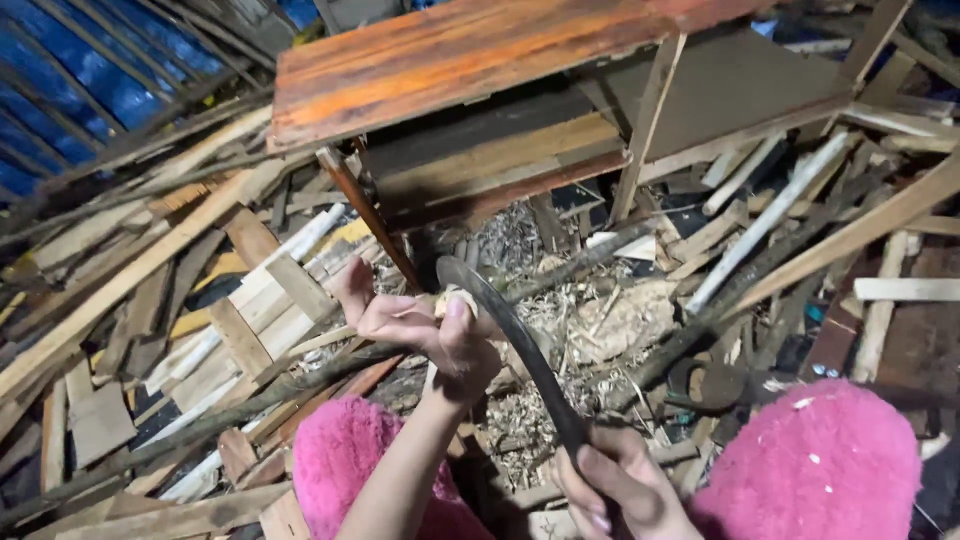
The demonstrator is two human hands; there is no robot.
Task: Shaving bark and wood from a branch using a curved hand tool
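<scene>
1. left hand [425,325] closed around a small pale wood piece [452,300], just ahead of the knees.
2. right hand [620,485] grips curved blade [510,335]; blade's long axis runs up-left, its edge meeting the wood.

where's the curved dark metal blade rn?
Head view, centre: the curved dark metal blade rises from the right hand to the small pale wood piece in the left hand.
</scene>
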